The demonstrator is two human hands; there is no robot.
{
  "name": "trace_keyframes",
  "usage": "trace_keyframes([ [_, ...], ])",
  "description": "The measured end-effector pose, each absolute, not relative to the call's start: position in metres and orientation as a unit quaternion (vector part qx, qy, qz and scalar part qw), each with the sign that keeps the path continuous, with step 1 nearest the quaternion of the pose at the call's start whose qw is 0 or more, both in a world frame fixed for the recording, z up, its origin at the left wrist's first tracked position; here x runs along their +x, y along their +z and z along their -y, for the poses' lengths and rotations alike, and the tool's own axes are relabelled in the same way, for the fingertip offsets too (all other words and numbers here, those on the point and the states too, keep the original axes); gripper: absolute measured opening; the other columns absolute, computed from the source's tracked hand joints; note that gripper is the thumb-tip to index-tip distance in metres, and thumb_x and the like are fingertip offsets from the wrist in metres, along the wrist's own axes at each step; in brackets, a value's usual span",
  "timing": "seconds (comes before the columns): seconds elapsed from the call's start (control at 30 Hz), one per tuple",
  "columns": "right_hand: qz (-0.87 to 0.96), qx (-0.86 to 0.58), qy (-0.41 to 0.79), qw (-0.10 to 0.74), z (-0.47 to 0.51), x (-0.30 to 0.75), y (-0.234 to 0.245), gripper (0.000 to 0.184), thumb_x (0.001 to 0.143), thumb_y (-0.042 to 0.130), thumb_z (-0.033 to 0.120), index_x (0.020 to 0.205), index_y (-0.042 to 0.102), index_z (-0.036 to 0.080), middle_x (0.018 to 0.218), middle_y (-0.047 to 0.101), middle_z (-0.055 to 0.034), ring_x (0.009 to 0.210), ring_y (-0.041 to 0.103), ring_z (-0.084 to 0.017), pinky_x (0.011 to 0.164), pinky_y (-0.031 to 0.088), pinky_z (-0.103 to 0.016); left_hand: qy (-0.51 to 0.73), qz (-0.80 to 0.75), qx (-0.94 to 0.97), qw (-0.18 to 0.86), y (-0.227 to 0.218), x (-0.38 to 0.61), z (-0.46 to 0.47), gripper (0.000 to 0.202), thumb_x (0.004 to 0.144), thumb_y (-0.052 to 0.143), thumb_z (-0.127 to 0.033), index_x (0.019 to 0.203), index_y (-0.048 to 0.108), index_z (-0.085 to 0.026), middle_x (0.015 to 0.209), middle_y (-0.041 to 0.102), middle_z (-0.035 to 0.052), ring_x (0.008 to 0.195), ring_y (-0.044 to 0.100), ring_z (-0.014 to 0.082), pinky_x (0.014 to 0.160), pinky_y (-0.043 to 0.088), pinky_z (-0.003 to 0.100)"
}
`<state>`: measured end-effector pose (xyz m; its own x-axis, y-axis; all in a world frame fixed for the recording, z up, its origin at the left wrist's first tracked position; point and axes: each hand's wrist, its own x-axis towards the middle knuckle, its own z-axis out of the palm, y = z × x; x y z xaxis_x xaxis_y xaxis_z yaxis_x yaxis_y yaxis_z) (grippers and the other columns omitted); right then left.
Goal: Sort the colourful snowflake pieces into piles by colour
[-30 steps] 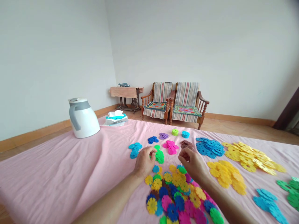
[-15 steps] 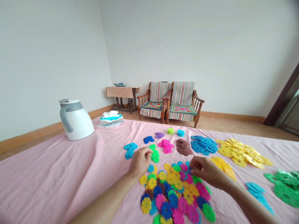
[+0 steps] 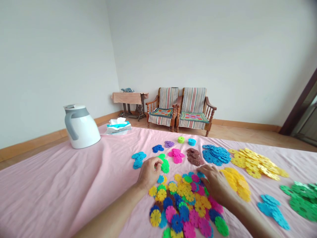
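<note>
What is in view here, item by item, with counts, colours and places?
Sheet: one, pink, across the foreground.
Jug: one, white and grey, left on the sheet.
Tissue box: one, white and teal, beside the jug.
Treadle table: one, tan, by the far wall.
Wooden armchairs: two, striped, by the far wall.
Mixed plastic discs: many, multicoloured, front centre.
Disc piles: several, single-coloured, beyond and right of the heap.
Left hand: one, at the heap's far left edge.
Right hand: one, at the heap's far right edge.
</note>
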<state>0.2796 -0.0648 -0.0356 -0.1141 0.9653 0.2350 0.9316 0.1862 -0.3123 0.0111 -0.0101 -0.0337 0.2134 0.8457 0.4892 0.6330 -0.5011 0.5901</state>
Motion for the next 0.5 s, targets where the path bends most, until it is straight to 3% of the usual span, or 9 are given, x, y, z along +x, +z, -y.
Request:
trace_keyframes([
  [0.23, 0.748, -0.639, 0.034, 0.179, 0.0637, 0.2781, -0.0335, 0.025, 0.081, 0.045, 0.017, 0.094, 0.065, 0.023, 0.101, 0.062, -0.0087, 0.1, 0.053, -0.025, 0.085, 0.037, -0.036, 0.395, -0.485, 0.768, 0.135, -0.0335, 0.0114, 0.0103, 0.022, 0.075, 0.046, -0.008, 0.079, 0.065, -0.018, 0.08, 0.069, 0.002, 0.075, 0.064, 0.015, 0.071, 0.048, 0.024],
  [0.5, 0.75, -0.629, 0.062, 0.196, 0.0642, 0.2835, -0.0357, 0.012, 0.073, 0.047, 0.022, 0.08, 0.056, 0.017, 0.085, 0.058, -0.0084, 0.082, 0.053, -0.022, 0.074, 0.041, -0.033, 0.396, -0.485, 0.768, 0.137, -0.0348, 0.011, 0.0098, 0.023, 0.075, 0.045, -0.008, 0.079, 0.065, -0.018, 0.08, 0.069, 0.0016, 0.075, 0.064, 0.0146, 0.07, 0.048, 0.023],
])
